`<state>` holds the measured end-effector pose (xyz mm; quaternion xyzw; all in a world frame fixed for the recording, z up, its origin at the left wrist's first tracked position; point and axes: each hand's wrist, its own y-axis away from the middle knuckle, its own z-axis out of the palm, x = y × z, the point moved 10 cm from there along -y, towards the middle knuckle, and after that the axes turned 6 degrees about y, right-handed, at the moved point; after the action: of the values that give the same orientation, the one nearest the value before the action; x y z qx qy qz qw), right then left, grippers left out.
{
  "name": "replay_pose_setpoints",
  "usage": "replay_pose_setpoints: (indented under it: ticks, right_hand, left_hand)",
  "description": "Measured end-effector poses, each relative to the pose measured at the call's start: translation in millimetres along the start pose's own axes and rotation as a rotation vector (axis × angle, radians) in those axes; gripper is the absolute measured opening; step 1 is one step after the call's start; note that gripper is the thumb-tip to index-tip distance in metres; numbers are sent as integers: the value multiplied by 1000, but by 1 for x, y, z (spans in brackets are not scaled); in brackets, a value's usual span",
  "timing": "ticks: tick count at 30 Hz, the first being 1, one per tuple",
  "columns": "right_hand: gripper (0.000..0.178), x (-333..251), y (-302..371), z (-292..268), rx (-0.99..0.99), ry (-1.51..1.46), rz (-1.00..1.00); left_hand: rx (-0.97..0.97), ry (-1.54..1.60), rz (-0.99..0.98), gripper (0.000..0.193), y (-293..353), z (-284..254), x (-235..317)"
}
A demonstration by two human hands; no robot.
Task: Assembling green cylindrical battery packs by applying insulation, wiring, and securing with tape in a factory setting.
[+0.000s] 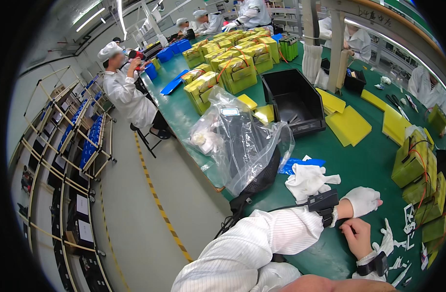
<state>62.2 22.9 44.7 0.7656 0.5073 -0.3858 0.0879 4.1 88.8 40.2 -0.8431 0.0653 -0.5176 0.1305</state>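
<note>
My left hand (362, 201) wears a white glove with bare fingertips showing. It rests over the green tabletop, fingers curled and pressed together, with nothing visible in them. Just below its wrist is my right hand (358, 238), bare and loosely curled, its knuckles close to the left cuff. No object shows in it, though the palm is hidden. Against my right wrist lies a white glove (386, 238). Another crumpled white glove (310, 181) lies beyond my left forearm. A black device (323, 203) is strapped to my left wrist and another (375, 265) to my right.
Yellow-green battery packs (415, 165) with orange wires line the right edge; more packs (237, 73) stand farther back. A black bin (293, 100), yellow sheets (348, 125) and a clear plastic bag (245, 141) lie ahead. White scraps (398, 265) litter the right. A person (128, 92) sits left.
</note>
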Motion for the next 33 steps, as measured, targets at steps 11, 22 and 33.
replay_pose_setpoints:
  ticks: [11, 22, 33]
  right_hand:
    - [11, -2, 1, 1, 10, -1, 0]
    - [10, 2, 1, 1, -54, -38, 56]
    - [10, -3, 0, -4, -28, -7, 16]
  left_hand:
    - [34, -32, 24, 22, 3, -3, 2]
    - [60, -31, 44, 20, 1, -2, 1]
    - [-35, -16, 10, 16, -1, 3, 1]
